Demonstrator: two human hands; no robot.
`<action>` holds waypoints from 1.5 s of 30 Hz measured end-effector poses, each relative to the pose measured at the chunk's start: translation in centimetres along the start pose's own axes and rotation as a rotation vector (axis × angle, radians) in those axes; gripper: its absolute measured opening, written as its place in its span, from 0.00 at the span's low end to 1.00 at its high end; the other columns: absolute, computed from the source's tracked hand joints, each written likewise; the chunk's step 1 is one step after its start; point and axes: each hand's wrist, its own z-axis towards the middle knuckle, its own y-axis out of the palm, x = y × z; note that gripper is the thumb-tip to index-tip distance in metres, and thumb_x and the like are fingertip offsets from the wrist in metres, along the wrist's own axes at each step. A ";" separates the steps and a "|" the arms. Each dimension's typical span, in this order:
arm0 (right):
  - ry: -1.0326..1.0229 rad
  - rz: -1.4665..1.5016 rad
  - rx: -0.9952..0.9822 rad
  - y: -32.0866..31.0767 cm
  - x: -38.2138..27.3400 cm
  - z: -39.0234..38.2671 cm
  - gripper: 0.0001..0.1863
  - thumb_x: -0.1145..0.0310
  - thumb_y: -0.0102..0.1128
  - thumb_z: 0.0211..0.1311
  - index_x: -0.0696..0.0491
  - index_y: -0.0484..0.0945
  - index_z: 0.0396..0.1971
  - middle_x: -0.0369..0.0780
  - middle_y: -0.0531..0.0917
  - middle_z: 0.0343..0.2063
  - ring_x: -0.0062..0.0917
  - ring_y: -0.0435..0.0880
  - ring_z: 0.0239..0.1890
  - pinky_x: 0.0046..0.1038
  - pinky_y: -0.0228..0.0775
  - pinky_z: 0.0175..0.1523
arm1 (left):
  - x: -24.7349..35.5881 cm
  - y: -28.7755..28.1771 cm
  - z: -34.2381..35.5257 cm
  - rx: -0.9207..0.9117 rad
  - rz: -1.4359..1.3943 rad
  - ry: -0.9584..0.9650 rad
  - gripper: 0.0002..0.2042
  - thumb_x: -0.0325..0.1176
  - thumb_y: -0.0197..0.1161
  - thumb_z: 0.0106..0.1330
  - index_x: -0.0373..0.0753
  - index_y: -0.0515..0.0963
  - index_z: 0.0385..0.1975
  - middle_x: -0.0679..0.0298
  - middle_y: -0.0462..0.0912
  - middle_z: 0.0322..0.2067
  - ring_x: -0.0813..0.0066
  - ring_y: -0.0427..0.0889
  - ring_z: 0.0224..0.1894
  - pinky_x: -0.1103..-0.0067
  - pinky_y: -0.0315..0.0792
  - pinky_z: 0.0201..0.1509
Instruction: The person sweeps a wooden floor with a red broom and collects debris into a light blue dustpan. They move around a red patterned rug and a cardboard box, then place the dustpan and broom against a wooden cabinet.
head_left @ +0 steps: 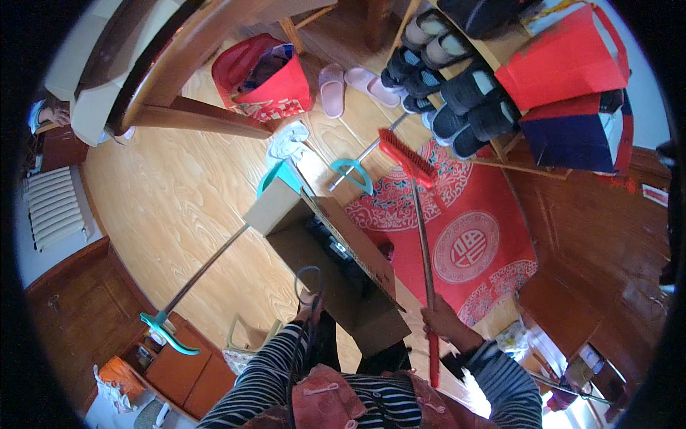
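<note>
My right hand [444, 322] is closed round the red lower handle of a broom [422, 243]. The broom's shaft points away from me, and its red bristled head [407, 159] is raised at the far end over the patterned red mat. My left hand [309, 307] is at the near left edge of an open cardboard box [286, 250], fingers curled and partly covered by a dark cable [319, 279] that loops there. What it grips cannot be made out. Dark items [336, 247] lie inside the box, their kind unclear.
A turquoise-handled pole [207, 275] runs behind the box toward a turquoise piece [280, 176] and a white cloth [288, 141]. Ahead lie another turquoise-handled pole [350, 175], pink slippers [331, 91], a red bag [268, 82] and a shoe rack [500, 161]. The red mat [493, 207] covers floor at right.
</note>
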 end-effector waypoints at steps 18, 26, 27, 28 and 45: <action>-0.265 0.508 -0.093 5.7 -17.1 2.5 0.07 0.70 0.48 0.63 0.49 0.60 0.36 0.34 0.67 0.20 0.20 0.69 0.16 0.27 0.67 0.17 | 2.8 -0.4 0.2 0.000 0.059 0.018 0.17 0.27 0.55 0.59 0.30 0.70 0.48 0.59 0.77 0.42 0.65 0.76 0.41 0.73 0.70 0.46; -0.316 0.327 -0.076 7.9 -24.3 5.1 0.06 0.69 0.49 0.62 0.50 0.63 0.35 0.34 0.69 0.19 0.20 0.70 0.16 0.26 0.65 0.16 | -2.8 -3.0 4.5 -0.031 0.232 0.269 0.14 0.27 0.59 0.54 0.38 0.74 0.42 0.65 0.77 0.28 0.76 0.72 0.23 0.80 0.66 0.24; -0.355 0.315 -0.053 7.8 -24.6 5.6 0.06 0.69 0.49 0.62 0.50 0.63 0.35 0.33 0.68 0.17 0.20 0.68 0.14 0.26 0.63 0.15 | -3.2 -2.7 4.8 -0.026 0.156 0.375 0.14 0.28 0.59 0.55 0.38 0.74 0.42 0.65 0.76 0.27 0.76 0.71 0.22 0.80 0.65 0.22; -0.344 0.326 -0.073 7.7 -24.5 5.7 0.06 0.69 0.49 0.62 0.50 0.63 0.35 0.33 0.68 0.17 0.19 0.68 0.13 0.26 0.63 0.15 | -3.2 -2.7 4.8 -0.011 0.147 0.354 0.13 0.29 0.59 0.55 0.38 0.74 0.41 0.65 0.76 0.27 0.75 0.71 0.22 0.79 0.65 0.22; -0.510 -0.138 0.024 5.5 -15.6 2.8 0.19 0.69 0.48 0.61 0.56 0.63 0.52 0.41 0.74 0.24 0.27 0.76 0.22 0.30 0.70 0.27 | 3.5 -2.1 2.6 0.025 0.334 -0.159 0.14 0.30 0.56 0.59 0.33 0.72 0.44 0.58 0.77 0.40 0.64 0.75 0.39 0.72 0.69 0.45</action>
